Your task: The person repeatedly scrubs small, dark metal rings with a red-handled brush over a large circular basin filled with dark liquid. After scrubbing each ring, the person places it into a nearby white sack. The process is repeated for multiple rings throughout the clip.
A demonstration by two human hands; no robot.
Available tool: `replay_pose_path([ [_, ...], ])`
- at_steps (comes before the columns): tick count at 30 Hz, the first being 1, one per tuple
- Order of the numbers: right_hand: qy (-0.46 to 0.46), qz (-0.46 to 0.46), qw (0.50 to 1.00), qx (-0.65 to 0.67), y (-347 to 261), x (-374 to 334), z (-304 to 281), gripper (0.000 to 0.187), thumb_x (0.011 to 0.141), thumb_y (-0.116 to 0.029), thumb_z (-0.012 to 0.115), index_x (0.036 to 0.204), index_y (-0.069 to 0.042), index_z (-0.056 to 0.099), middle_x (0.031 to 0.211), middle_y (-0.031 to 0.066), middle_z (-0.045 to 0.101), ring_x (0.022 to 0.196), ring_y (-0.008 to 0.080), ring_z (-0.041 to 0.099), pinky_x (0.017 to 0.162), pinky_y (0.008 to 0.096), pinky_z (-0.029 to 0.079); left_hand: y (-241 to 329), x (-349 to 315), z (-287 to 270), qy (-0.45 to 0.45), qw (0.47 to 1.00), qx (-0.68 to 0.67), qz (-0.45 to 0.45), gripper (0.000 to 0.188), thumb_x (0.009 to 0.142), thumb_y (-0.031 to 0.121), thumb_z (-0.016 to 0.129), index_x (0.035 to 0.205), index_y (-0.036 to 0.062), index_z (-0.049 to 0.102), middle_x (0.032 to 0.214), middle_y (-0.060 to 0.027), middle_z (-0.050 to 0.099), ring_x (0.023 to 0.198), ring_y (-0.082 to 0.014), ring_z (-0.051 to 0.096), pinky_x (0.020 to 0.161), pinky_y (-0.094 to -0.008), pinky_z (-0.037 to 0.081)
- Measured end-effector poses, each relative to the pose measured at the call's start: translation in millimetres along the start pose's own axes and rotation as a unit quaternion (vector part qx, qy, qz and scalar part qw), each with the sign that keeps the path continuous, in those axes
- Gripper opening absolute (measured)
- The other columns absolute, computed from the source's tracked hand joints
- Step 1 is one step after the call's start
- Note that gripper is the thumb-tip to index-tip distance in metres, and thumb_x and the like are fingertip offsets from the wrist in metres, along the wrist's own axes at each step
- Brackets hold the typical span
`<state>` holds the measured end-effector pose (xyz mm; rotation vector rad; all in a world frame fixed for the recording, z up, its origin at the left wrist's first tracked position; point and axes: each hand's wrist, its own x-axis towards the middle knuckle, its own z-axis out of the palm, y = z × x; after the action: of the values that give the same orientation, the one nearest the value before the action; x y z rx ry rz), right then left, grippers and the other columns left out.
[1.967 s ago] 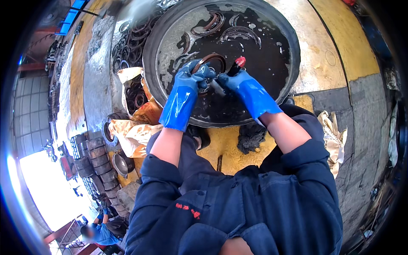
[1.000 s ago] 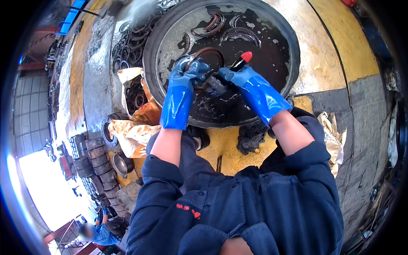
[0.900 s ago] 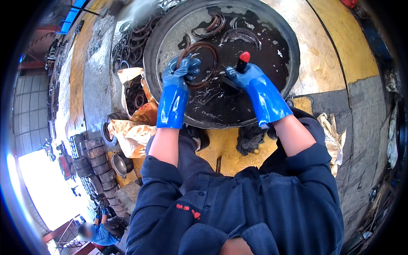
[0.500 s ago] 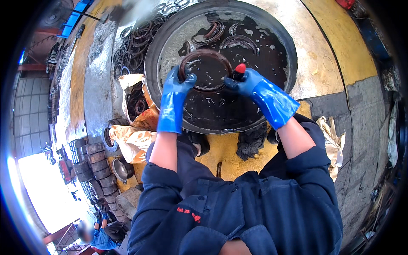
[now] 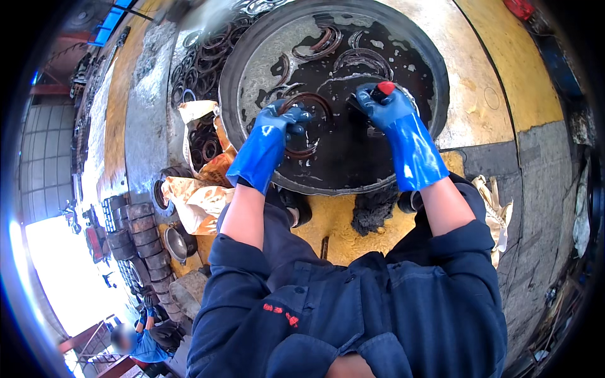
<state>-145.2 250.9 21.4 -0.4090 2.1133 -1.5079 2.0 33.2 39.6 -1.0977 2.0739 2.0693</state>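
Over a wide round basin (image 5: 230, 126) of dark liquid, my left hand (image 5: 280, 120) in a blue rubber glove is closed on a brown ring (image 5: 322, 102). The ring is tilted, and my fingers cover part of it. To the right, clear of the ring, my right hand (image 5: 382, 110), gloved likewise, grips a tool with a red-ended handle (image 5: 386, 87). Its dark working end shows only partly, so its kind is unclear. Beyond my hands, several rings (image 5: 362, 58) lie partly sunk in the liquid, with pale foam around them.
Heaps of dark rings (image 5: 211, 60) lie left of the basin. An open sack (image 5: 201, 108) holds more rings; a crumpled sack (image 5: 196, 205) lies nearer. Stacked cylindrical parts (image 5: 146, 236) and a metal bowl (image 5: 178, 244) stand left. Another person (image 5: 148, 343) sits far lower left.
My hands have moved apart. The right hand has left the ring and shifted right with the tool, while the left hand keeps the ring, now tilted.
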Motion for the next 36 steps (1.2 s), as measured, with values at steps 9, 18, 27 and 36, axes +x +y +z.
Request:
replay_pose_path([
  [9, 0.001, -0.3, 0.954, -0.009, 4.1, 8.6, 33.0, 0.023, 0.094, -0.023, 0.071, 0.112, -0.009, 0.074, 0.105, 0.0087, 0.075, 0.092, 0.0192, 0.072, 0.085, 0.0334, 0.056, -6.7, 3.1, 13.9, 0.017, 0.99, -0.141, 0.013, 0.029, 0.093, 0.012, 0.067, 0.119, 0.0017, 0.065, 0.099, -0.0105, 0.076, 0.062, -0.0087, 0.059, 0.055, -0.0205, 0.044],
  [18, -0.074, 0.122, 0.984, 0.102, 29.4, -4.4, 44.5, 0.026, 0.092, -0.025, 0.07, 0.104, -0.003, 0.073, 0.096, 0.0097, 0.074, 0.088, 0.0172, 0.071, 0.08, 0.032, 0.054, -7.2, 15.9, 9.5, 0.033, 0.985, -0.158, 0.063, 0.025, 0.094, 0.004, 0.061, 0.119, 0.002, 0.066, 0.101, -0.0149, 0.076, 0.052, -0.0062, 0.049, 0.048, -0.0194, 0.038],
  [27, 0.03, -0.344, 0.921, -0.181, 7.5, -3.0, 47.3, 0.026, 0.087, -0.019, 0.073, 0.113, -0.015, 0.074, 0.106, 0.0106, 0.074, 0.095, 0.0273, 0.072, 0.082, 0.0372, 0.057, -10.1, 13.3, 13.3, 0.008, 0.994, -0.091, 0.059, 0.035, 0.089, 0.008, 0.067, 0.123, 0.0016, 0.065, 0.1, -0.009, 0.076, 0.056, -0.009, 0.054, 0.051, -0.0218, 0.042],
  [36, -0.072, 0.085, 0.988, -0.106, 8.4, 2.4, 54.6, 0.025, 0.089, -0.03, 0.073, 0.106, -0.011, 0.075, 0.098, 0.0131, 0.075, 0.092, 0.032, 0.072, 0.081, 0.0409, 0.055, -13.7, 12.0, 16.0, -0.033, 0.994, -0.07, 0.082, 0.029, 0.097, 0.014, 0.064, 0.123, 0.001, 0.065, 0.098, -0.0089, 0.075, 0.059, -0.0066, 0.053, 0.053, -0.0211, 0.043],
])
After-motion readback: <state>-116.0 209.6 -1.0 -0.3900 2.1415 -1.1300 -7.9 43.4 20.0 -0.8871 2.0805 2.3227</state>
